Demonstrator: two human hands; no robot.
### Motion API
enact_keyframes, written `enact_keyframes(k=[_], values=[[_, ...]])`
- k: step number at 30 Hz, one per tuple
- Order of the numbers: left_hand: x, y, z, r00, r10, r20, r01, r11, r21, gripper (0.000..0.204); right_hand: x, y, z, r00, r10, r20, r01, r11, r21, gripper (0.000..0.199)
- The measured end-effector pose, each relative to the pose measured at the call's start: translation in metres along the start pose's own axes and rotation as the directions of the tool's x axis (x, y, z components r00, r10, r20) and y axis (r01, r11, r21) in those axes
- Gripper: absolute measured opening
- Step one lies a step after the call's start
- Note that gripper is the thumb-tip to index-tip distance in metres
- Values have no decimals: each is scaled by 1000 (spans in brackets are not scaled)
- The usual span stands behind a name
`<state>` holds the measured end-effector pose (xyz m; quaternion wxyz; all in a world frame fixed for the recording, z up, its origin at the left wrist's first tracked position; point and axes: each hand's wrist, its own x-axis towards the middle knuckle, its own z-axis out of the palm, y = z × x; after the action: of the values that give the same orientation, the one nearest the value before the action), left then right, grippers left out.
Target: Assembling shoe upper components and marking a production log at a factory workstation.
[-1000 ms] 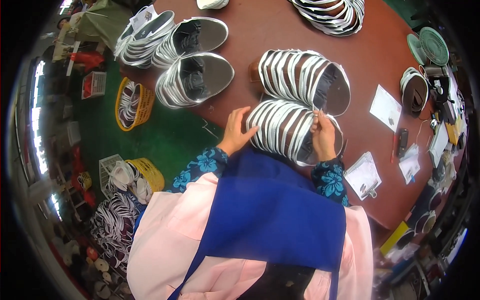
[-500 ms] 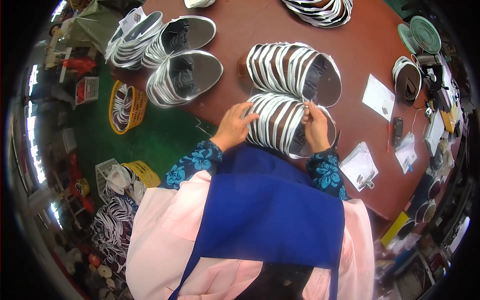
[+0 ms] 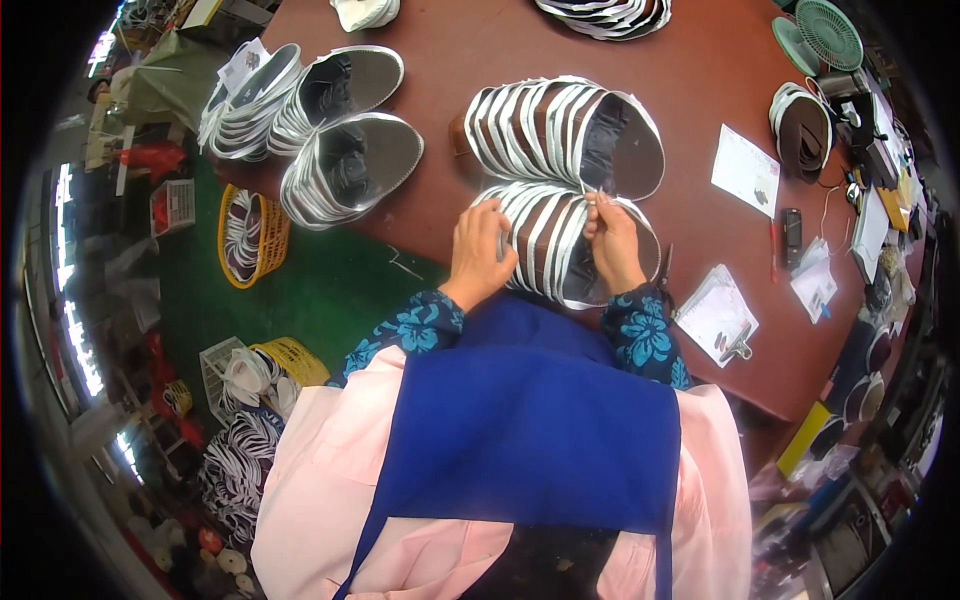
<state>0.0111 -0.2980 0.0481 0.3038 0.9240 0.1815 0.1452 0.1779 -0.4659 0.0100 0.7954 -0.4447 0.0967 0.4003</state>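
Note:
A fanned row of oval brown pieces with white rims [image 3: 545,245] lies at the near edge of the dark red table [image 3: 700,100]. My left hand [image 3: 480,255] rests on the row's left end, fingers curled over the pieces. My right hand [image 3: 612,240] pinches the white rim of one piece near the row's right side. A second fanned row of the same pieces [image 3: 570,130] lies just behind the first, touching it.
Further stacks of rimmed ovals [image 3: 350,165] sit at the table's left, more at the far edge. White paper sheets [image 3: 745,170], a clipboard [image 3: 715,315] and a phone [image 3: 792,232] lie to the right. A yellow basket [image 3: 245,235] stands on the green floor.
Both hands have shifted a little along the near row; the right hand now pinches a rim higher on the row. The view has also moved slightly.

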Motion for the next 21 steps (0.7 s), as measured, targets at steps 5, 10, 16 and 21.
enact_keyframes(k=[5,10,16,21], values=[[9,7,-4,957,235,170,-224,971,-84,60,-2,0,2,1000,2,-14,-1,1000,12,25],[12,10,-10,948,264,175,-272,962,20,48,-4,-1,3,1000,14,-16,-15,1000,-5,23],[18,33,0,972,194,132,-203,977,60,38,-2,1,-1,1000,14,-22,-14,1000,12,25],[18,40,13,978,103,184,-126,985,121,45,0,4,1,998,-5,-60,4,1000,-22,26]])
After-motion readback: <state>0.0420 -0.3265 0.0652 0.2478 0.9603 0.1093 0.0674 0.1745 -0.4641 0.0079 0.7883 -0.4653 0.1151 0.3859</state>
